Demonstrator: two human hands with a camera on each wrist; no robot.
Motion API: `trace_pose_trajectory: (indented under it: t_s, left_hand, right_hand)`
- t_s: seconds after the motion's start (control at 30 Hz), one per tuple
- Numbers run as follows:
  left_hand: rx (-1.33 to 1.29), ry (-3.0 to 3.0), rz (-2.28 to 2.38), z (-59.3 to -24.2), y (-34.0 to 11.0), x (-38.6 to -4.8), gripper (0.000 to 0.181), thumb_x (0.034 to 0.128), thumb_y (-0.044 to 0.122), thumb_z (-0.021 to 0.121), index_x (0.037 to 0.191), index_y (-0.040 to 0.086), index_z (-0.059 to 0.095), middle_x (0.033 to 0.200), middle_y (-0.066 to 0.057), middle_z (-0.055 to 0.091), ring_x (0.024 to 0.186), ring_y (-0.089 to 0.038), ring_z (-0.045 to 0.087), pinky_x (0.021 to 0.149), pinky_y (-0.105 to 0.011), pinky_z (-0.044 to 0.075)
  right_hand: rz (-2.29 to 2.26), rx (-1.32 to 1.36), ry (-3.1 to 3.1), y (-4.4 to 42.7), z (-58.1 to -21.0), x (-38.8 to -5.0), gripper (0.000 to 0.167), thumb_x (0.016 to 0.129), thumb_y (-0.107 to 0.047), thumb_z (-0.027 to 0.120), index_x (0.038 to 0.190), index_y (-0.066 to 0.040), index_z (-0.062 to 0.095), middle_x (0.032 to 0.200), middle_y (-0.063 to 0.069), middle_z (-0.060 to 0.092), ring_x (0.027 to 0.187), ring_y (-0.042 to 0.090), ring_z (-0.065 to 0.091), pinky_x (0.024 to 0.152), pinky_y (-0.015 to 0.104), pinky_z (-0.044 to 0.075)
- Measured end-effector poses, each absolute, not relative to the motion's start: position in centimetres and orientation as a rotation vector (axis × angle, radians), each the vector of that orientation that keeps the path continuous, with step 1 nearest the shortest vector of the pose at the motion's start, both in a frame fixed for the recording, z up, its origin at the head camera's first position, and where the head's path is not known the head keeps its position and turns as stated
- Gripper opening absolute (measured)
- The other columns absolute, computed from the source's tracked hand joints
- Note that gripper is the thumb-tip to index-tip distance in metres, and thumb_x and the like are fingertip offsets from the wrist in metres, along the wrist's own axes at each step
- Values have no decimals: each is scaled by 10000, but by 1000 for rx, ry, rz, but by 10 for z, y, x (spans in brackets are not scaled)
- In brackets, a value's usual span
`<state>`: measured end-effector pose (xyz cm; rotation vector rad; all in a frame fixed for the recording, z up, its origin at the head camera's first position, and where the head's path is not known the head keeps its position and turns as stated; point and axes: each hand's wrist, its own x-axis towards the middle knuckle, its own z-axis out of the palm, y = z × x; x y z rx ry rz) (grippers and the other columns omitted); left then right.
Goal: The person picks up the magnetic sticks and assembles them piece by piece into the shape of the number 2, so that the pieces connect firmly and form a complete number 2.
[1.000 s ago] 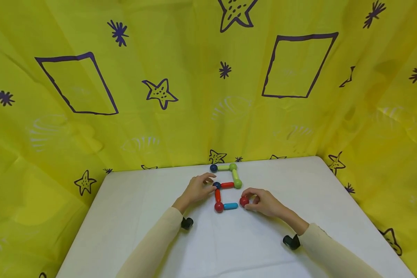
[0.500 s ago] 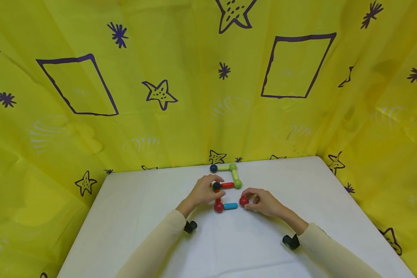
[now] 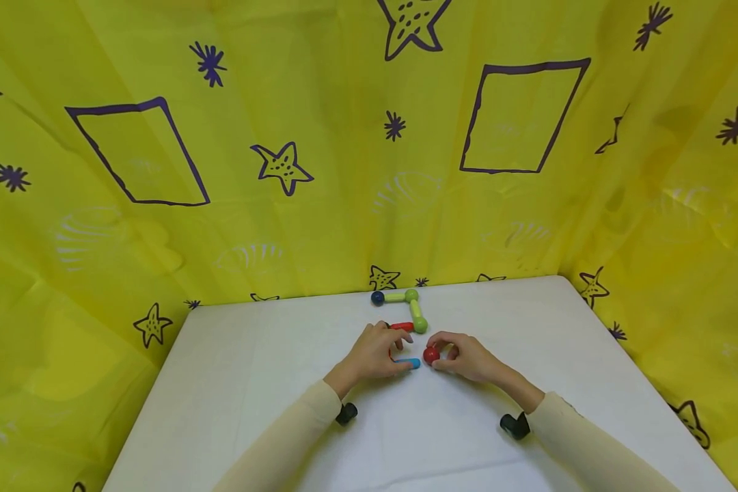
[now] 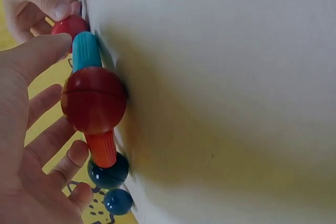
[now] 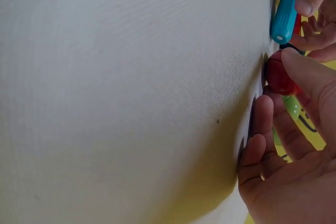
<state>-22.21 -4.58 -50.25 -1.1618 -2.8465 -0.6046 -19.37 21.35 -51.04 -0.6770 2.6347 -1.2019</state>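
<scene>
My right hand (image 3: 467,359) pinches a red ball (image 3: 430,354) between thumb and fingers, low at the white table. Just left of that ball, a small gap away, lies the end of a blue magnetic rod (image 3: 411,363). My left hand (image 3: 374,352) reaches over this rod, thumb beside it and the other fingers spread, not closed round it. In the left wrist view the rod joins a second red ball (image 4: 94,100), from which an orange-red rod (image 4: 101,149) runs to a dark blue ball (image 4: 107,170). The head view hides this corner behind my left hand.
Farther back the chain continues with a red rod (image 3: 402,326), a light green ball (image 3: 419,325), a green rod (image 3: 415,309), another green ball (image 3: 411,295) and a dark blue end ball (image 3: 378,298). Yellow patterned curtain (image 3: 344,225) surrounds the white table (image 3: 252,355).
My left hand has moved from the middle dark blue ball toward me and rightward, to the blue rod. My right hand stays in place with the red ball.
</scene>
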Motion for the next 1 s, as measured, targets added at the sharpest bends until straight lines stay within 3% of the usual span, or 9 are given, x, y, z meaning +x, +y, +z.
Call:
trace_pose_trajectory:
  t_s: [0.5,1.0]
  left_hand:
    - [-1185,-2860,-477,-505,-41,-216,241,866,411,827,1032,239,810,756,158,663,847,-93,439,793,-278,331]
    - [-1082,-2826,-780,-510,-43,-214,162,858,346,832,975,238,804,738,148,628,830,-81,421,752,-276,298]
  right_hand:
    - [-1225,-668,2613,215,-512,-194,319,911,-190,798,1199,-166,662,1067,17,682,758,157,566,666,245,486]
    - [-1232,-671,2632,213,-514,-191,334,906,-179,802,1206,-137,663,1083,39,692,735,145,560,647,240,476]
